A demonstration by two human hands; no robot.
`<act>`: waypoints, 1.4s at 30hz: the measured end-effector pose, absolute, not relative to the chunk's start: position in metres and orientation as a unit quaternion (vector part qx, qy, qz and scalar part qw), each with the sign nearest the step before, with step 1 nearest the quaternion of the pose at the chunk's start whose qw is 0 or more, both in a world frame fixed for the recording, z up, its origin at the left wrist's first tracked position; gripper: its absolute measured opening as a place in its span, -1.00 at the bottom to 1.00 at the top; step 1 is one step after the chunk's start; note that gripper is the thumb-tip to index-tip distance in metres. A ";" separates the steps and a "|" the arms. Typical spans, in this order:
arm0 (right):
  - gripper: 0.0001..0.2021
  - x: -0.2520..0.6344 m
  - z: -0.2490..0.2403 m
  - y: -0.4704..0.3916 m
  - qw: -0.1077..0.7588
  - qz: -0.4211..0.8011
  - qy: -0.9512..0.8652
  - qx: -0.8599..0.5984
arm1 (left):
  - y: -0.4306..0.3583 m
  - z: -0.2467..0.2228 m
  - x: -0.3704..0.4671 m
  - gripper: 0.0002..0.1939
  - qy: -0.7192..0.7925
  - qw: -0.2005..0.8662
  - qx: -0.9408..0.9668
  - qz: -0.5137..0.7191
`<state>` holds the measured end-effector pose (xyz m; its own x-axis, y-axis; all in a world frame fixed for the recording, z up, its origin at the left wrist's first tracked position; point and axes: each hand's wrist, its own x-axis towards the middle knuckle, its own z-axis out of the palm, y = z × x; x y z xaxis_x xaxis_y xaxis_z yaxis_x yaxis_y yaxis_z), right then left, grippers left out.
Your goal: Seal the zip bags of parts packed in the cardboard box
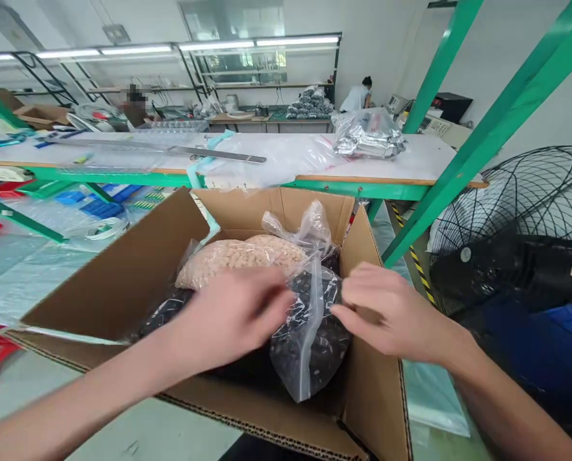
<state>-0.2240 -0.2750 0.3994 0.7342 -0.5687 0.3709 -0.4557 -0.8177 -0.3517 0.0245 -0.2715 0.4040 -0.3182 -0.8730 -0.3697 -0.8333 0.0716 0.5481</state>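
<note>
A clear zip bag of black parts lies tilted inside an open cardboard box, its pale zip strip running roughly up and down. My left hand is over the box at the bag's left side, fingers curled and blurred. Curled too, my right hand is at the bag's right edge, thumb tip against or very near the plastic. Whatever either hand pinches is hidden. Behind my left hand sits a clear bag of beige pieces, with crumpled plastic at its right.
Beyond the box stands a green-framed bench bearing a steel ruler and silvery packets. A green post slants up at the right, beside a large black fan. Two people are at the far benches.
</note>
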 end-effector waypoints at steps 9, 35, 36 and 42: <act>-0.67 -0.235 0.370 -0.288 0.052 0.138 0.412 -0.899 | -0.301 0.316 -0.058 -0.55 -0.864 -0.162 0.435 -0.198; -0.63 -0.164 0.329 -0.351 0.577 0.217 0.431 -0.659 | -0.287 0.311 0.021 -0.86 -0.651 0.004 0.513 -0.559; -0.62 -0.164 0.326 -0.351 0.585 0.217 0.433 -0.650 | -0.286 0.311 0.018 -0.83 -0.653 0.004 0.515 -0.555; -0.69 -0.163 0.317 -0.349 0.608 0.218 0.457 -0.612 | -0.293 0.317 0.000 -0.78 -0.636 -0.022 0.524 -0.566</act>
<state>-0.1630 -0.3491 0.3166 0.4873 -0.2940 -0.8222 -0.8242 0.1563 -0.5443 -0.0001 -0.2931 0.3169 -0.4499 -0.6413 -0.6216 -0.6918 -0.1900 0.6966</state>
